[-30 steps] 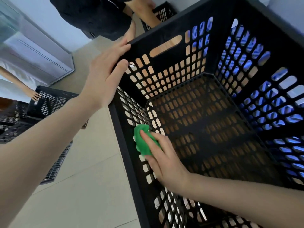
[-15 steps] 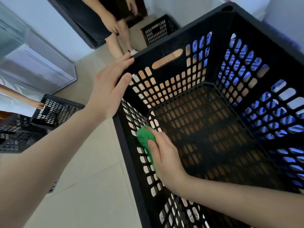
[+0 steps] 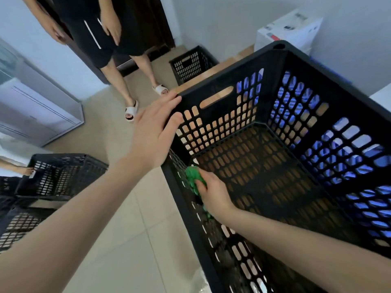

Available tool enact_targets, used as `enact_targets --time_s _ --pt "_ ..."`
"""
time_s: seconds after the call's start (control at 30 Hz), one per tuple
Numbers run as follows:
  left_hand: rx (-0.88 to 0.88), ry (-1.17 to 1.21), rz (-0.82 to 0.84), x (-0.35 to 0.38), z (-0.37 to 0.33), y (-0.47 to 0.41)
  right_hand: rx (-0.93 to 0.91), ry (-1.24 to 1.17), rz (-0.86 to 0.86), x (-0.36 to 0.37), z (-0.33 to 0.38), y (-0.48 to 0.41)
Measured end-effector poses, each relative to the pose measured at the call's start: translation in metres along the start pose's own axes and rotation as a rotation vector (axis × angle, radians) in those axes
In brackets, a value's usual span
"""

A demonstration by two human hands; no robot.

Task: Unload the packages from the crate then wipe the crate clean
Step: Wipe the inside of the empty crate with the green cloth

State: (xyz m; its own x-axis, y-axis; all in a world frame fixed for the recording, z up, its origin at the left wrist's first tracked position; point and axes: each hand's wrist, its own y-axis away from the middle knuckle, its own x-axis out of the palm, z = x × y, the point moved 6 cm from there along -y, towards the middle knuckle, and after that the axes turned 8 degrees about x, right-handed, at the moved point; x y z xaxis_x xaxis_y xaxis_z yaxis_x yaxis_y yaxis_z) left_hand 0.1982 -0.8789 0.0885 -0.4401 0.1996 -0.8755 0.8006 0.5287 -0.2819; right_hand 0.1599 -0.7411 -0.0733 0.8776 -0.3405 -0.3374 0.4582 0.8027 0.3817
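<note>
While the right hand (image 3: 213,193) is pressing a crumpled green cloth (image 3: 193,175) against the inside of the large black perforated plastic crate (image 3: 275,51), its fingers are curling round the wad and clamping it low on the crate's left wall, near the base corner.

From the head view, the left hand (image 3: 152,134) is lying flat with its fingers straight, gripping nothing. It is bracing the outer top corner of the crate, with the thumb resting on the inner face below the rim. No packages are showing inside the crate, so unloading looks finished and wiping appears to be the step in hand.

Doing it well probably means pushing the left palm against the wall being scrubbed, so the crate is not sliding. It also means running overlapping strokes along the ribs and folding the cloth tight, since loose edges are likely to snag in the slots.

Beyond the crate's braced corner, a person in dark shorts (image 3: 118,39) is standing beside a smaller black slotted crate (image 3: 190,64).
</note>
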Motion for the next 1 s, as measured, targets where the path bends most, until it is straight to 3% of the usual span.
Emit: enact_targets --time_s 0.17,0.43,0.57,0.77,1.0 --pt "0.000 -0.016 -0.006 0.003 0.004 0.002 0.234 -0.038 0.072 0.007 -0.005 -0.026" --pt "0.046 -0.141 0.054 0.006 0.008 0.009 0.028 -0.071 0.006 -0.031 0.075 0.030" --pt "0.096 -0.195 0.097 0.004 0.005 0.011 0.076 -0.140 0.046 -0.046 0.085 0.067" --pt "0.307 -0.327 0.242 0.006 -0.007 0.004 0.144 -0.213 -0.086 -0.072 0.071 0.076" --pt "0.768 -0.225 0.321 0.023 -0.041 -0.033 0.203 -0.250 -0.285 -0.122 0.047 0.060"
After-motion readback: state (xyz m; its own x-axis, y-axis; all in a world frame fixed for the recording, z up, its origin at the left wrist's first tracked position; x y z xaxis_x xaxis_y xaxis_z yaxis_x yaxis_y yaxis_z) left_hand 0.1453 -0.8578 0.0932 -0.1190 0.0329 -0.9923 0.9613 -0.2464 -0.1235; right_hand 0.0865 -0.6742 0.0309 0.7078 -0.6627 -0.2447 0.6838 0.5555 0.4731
